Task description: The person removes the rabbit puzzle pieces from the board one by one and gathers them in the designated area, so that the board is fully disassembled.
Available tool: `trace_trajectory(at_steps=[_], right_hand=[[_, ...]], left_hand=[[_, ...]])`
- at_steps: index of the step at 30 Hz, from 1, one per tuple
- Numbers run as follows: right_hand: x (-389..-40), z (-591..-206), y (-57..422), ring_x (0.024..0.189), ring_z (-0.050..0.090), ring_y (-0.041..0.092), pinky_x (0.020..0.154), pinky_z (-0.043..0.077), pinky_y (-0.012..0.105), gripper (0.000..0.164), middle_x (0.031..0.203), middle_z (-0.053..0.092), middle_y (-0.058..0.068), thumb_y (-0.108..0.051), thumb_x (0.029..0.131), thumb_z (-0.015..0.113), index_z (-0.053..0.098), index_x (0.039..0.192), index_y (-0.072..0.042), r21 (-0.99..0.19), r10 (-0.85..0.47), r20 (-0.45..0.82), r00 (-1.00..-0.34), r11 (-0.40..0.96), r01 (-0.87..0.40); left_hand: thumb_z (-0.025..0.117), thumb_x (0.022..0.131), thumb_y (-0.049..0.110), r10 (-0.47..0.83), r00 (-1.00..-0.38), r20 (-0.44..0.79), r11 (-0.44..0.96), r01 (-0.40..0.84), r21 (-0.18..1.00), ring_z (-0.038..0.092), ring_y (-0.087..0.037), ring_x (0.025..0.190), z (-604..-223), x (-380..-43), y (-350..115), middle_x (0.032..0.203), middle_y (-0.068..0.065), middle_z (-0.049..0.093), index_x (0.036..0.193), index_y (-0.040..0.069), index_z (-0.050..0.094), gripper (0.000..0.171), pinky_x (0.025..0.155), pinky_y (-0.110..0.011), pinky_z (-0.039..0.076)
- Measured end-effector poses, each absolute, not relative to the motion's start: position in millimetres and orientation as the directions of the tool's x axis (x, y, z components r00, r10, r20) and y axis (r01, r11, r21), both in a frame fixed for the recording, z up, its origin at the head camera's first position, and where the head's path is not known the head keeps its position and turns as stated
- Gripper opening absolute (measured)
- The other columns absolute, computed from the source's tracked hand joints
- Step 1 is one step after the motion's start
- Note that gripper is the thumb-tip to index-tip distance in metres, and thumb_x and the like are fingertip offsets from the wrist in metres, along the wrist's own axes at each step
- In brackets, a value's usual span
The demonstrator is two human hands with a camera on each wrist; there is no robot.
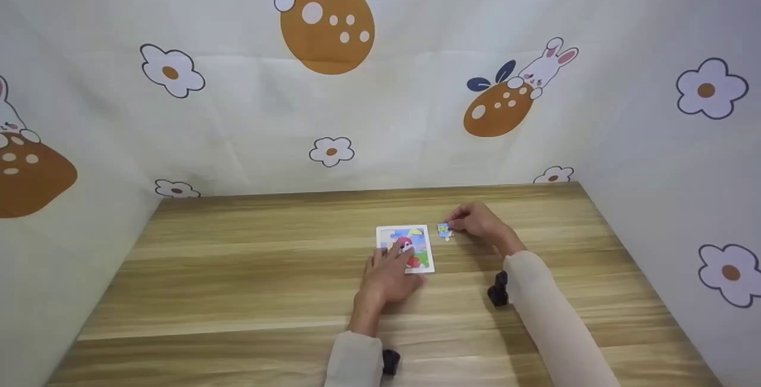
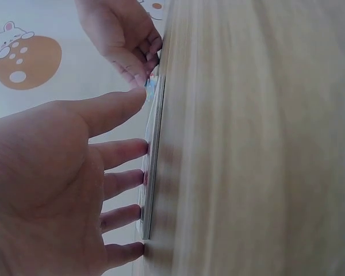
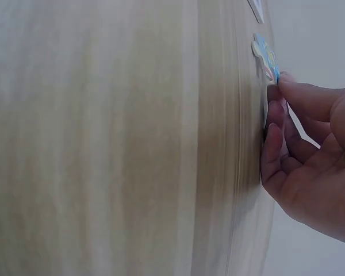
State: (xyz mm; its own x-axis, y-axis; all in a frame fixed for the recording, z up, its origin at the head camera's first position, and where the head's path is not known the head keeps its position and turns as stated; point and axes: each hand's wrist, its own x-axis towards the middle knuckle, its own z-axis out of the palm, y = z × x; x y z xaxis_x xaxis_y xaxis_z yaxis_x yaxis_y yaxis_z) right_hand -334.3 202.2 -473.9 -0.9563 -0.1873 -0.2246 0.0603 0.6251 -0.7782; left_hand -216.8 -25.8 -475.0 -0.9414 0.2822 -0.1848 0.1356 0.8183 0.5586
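Observation:
A small puzzle board [image 1: 431,259] with a white frame and a colourful cartoon picture lies on the wooden table. My left hand [image 1: 389,277] rests on its lower left part, fingers spread and nearly straight. In the left wrist view, those fingertips touch the face of the board [image 2: 152,172]. Right of the board, my right hand [image 1: 477,220] pinches a blue puzzle piece [image 1: 443,230] with a yellow-green pattern between thumb and fingers. The right wrist view has this piece [image 3: 266,57] tilted just above or at the tabletop; contact is unclear. Part of the picture is hidden under the left hand.
The wood-grain table [image 1: 238,280] stretches around the board. Behind it and at both sides hangs a pale cloth [image 1: 404,113] printed with rabbits, oranges and flowers. A black device sits by each wrist, the right one [image 1: 498,289] and the left one [image 1: 390,362].

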Motion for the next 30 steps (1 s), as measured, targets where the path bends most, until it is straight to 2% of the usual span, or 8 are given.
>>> trace_trajectory(at_steps=[4, 8, 16, 24, 30], right_hand=[[-334, -475, 202, 0.092, 0.058, 0.014, 0.078, 0.047, 0.02, 0.018, 0.108, 0.072, 0.011, -0.005, 0.091, 0.07, 0.072, 0.108, -0.001, -0.782, -0.2, -0.222, -0.954, 0.622, 0.052], [-334, -475, 200, 0.087, 0.056, 0.014, 0.073, 0.046, 0.02, 0.018, 0.099, 0.069, 0.007, -0.004, 0.088, 0.074, 0.071, 0.105, 0.0, -0.768, -0.212, -0.208, -0.955, 0.64, 0.025], [-333, -476, 199, 0.087, 0.055, 0.014, 0.073, 0.045, 0.021, 0.015, 0.098, 0.068, 0.005, -0.009, 0.09, 0.074, 0.072, 0.104, -0.003, -0.757, -0.197, -0.225, -0.954, 0.652, 0.044], [-333, -467, 196, 0.096, 0.059, 0.017, 0.083, 0.048, 0.027, 0.021, 0.108, 0.071, 0.009, -0.023, 0.098, 0.064, 0.072, 0.108, -0.006, -0.702, -0.191, -0.211, -0.959, 0.712, 0.012], [-331, -461, 187, 0.1, 0.062, 0.019, 0.093, 0.051, 0.035, 0.021, 0.108, 0.072, 0.01, -0.023, 0.099, 0.063, 0.072, 0.107, -0.006, -0.71, -0.229, -0.187, -0.955, 0.704, -0.03]], left_hand=[[0.059, 0.096, 0.036, 0.286, -0.942, -0.175, 0.813, 0.142, 0.565, 0.022, -0.041, 0.15, -476, -217, -26, 0.166, -0.01, 0.028, 0.151, 0.011, 0.046, 0.061, 0.124, -0.059, 0.017], [0.06, 0.096, 0.037, 0.288, -0.942, -0.173, 0.815, 0.146, 0.561, 0.022, -0.042, 0.15, -477, -217, -26, 0.166, -0.01, 0.028, 0.151, 0.011, 0.045, 0.062, 0.124, -0.059, 0.017], [0.06, 0.097, 0.038, 0.27, -0.945, -0.187, 0.82, 0.123, 0.559, 0.022, -0.042, 0.151, -474, -216, -25, 0.166, -0.009, 0.027, 0.151, 0.013, 0.045, 0.062, 0.124, -0.059, 0.016], [0.06, 0.097, 0.039, 0.243, -0.949, -0.199, 0.837, 0.101, 0.537, 0.022, -0.042, 0.151, -469, -216, -20, 0.166, -0.008, 0.029, 0.151, 0.012, 0.045, 0.061, 0.122, -0.059, 0.02], [0.06, 0.098, 0.04, 0.267, -0.945, -0.19, 0.829, 0.125, 0.544, 0.019, -0.043, 0.154, -467, -215, -13, 0.166, -0.007, 0.029, 0.153, 0.016, 0.042, 0.063, 0.12, -0.071, 0.011]])
